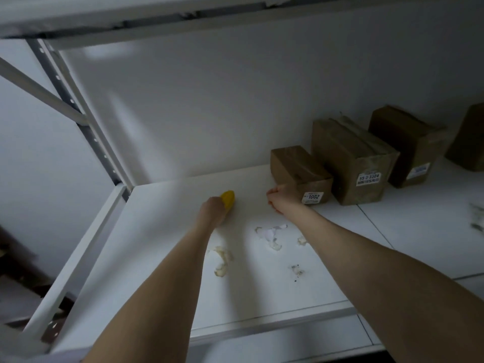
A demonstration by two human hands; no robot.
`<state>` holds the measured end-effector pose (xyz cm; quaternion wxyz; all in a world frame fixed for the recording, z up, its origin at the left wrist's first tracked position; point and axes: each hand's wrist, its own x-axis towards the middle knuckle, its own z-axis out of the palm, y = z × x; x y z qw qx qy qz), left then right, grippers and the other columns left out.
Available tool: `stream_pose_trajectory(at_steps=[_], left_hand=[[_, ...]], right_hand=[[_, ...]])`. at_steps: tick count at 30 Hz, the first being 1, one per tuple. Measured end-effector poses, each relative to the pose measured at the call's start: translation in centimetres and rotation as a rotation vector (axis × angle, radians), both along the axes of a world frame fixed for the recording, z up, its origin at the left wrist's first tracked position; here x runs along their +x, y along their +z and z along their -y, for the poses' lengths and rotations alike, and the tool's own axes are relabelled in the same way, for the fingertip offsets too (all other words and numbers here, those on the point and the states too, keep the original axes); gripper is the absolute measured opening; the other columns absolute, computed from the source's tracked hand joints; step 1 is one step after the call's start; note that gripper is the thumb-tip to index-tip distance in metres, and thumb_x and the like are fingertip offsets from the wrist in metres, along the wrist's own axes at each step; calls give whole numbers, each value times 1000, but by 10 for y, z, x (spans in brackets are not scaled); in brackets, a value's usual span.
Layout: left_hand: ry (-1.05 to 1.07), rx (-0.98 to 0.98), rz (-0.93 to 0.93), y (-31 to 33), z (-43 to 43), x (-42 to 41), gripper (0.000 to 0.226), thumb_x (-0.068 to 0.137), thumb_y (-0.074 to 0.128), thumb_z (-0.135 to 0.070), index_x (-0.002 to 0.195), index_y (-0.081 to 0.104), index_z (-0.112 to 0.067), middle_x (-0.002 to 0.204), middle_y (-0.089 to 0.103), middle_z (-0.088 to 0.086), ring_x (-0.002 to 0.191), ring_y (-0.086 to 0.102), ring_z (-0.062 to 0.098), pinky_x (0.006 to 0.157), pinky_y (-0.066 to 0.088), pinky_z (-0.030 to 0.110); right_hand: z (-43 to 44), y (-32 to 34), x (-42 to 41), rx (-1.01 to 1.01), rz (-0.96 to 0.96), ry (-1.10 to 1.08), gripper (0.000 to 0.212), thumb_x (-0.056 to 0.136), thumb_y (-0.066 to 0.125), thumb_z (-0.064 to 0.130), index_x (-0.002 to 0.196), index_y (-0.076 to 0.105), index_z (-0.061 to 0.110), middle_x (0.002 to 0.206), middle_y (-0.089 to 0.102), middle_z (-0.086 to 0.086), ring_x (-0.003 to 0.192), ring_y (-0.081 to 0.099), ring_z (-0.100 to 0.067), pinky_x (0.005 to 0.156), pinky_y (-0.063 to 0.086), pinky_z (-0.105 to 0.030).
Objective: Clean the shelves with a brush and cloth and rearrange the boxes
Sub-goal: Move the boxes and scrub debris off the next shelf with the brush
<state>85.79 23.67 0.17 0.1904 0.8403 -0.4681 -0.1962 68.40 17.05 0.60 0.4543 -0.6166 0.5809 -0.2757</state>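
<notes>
Gripping one yellow cloth (pixel 228 198), left hand (pixel 213 208); right hand (pixel 281 198), openness unclear, touches nearest of four boxes (pixel 301 167).

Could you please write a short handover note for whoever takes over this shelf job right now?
Left hand grips a yellow cleaning tool on the shelf board.
Right hand is against the small box marked 1002; grip unclear.
The 55-3-3304 box and a third box stand beside it.
Done: cannot tell.
Left: pale patches on the board, boxes to rearrange.

Shelf (pixel 162 231) left half open; boxes (pixel 351 163) block right rear.
</notes>
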Motion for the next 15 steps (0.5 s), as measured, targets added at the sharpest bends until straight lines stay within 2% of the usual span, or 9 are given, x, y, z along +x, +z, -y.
stream_pose_trajectory(at_steps=[2,4,5,7,9,10,12,13,15], left_hand=[[-32,24,-23,-1,-3,-15,43,99,31,-25,130,52,-4,120,60,22,97,64,37,74,51,35],[-92,16,-81,0,-9,-35,39,98,33,-24,125,55,-6,113,61,25,83,66,38,64,53,35],[-152,18,-93,2,-13,-43,36,98,33,-22,122,56,-9,104,63,26,68,65,35,54,51,30],[-264,35,-104,5,-20,-53,33,96,32,-16,115,58,-17,75,61,18,42,50,24,35,37,18],[-295,15,-133,12,-26,-54,30,95,33,-13,104,62,-14,63,53,11,42,47,24,32,31,15],[-265,-20,-138,16,-28,-52,30,95,35,-14,105,63,-11,67,57,13,51,53,28,36,37,18],[-113,-121,-158,21,-32,-42,31,98,40,-19,114,62,-6,95,66,22,83,65,36,63,53,29],[-20,-139,-138,22,-32,-32,33,99,41,-22,118,59,-3,107,65,24,97,63,39,78,53,37],[161,-88,-60,19,-38,-11,36,100,40,-26,121,54,0,122,59,23,113,58,37,93,45,39]], right_hand=[[0,-1,-4,5,8,-13,9,94,49,12,92,58,13,87,61,-11,73,55,-21,51,39,-24],[0,0,-8,-15,-20,-7,9,93,49,12,92,58,13,97,64,-17,80,55,-20,56,41,-25],[-1,1,-8,-29,-42,2,9,93,49,13,93,58,13,103,65,-20,84,54,-21,61,42,-26],[-4,5,-8,-55,-67,21,11,93,50,14,91,60,11,108,65,-22,86,54,-21,66,43,-29],[-6,9,-5,-70,-74,48,12,92,51,14,87,62,10,100,66,-22,79,55,-21,59,40,-27],[-6,12,-4,-69,-74,60,15,93,52,14,82,62,10,92,65,-18,71,54,-20,56,39,-25],[-7,15,-3,-56,-58,65,24,93,53,11,69,58,14,74,61,-6,58,49,-13,48,37,-20],[-7,16,-2,-48,-44,59,29,93,53,11,65,55,18,68,58,-1,55,48,-10,46,36,-20],[-10,15,-1,-27,-36,66,32,94,52,12,63,51,20,65,57,0,56,50,-12,47,37,-20]])
